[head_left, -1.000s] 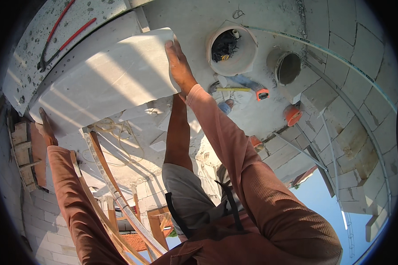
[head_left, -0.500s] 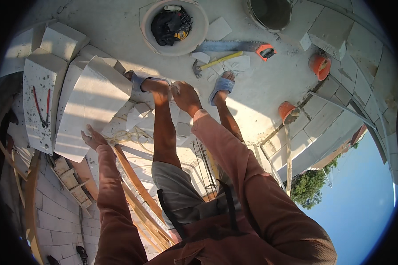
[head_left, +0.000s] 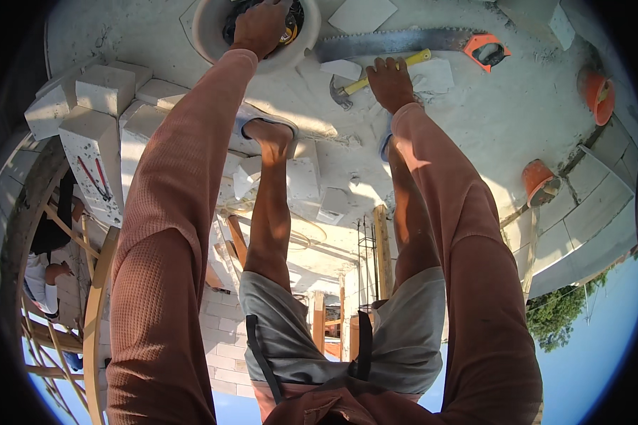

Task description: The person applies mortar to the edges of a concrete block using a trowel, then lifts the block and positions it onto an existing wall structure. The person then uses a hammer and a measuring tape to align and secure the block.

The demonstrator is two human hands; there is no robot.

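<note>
Right hand (head_left: pixel 390 83) on the yellow-handled claw hammer (head_left: pixel 356 86); fingers curl over the mid-handle, but cannot tell how firmly they close. Hammer lies on the floor, head to the left, pale block scrap (head_left: pixel 342 69) just beside it, handsaw (head_left: pixel 404 41) just beyond. Left hand (head_left: pixel 261 30) over the mouth of the pale bucket (head_left: pixel 207 32), against its dark contents; fingers bent, tips near the frame edge, cannot tell if anything is held.

Risks, my judgement: toothed edge of the saw faces away from the person, so overreaching past the hammer could scrape fingers. A loose grip on the handle could drop the hammer near the sandalled feet. Left fingers could get pricked if the contents hide something sharp; leaning on the bucket's rim could tip it. Gaze split between both hands would make any of these likelier.
</note>
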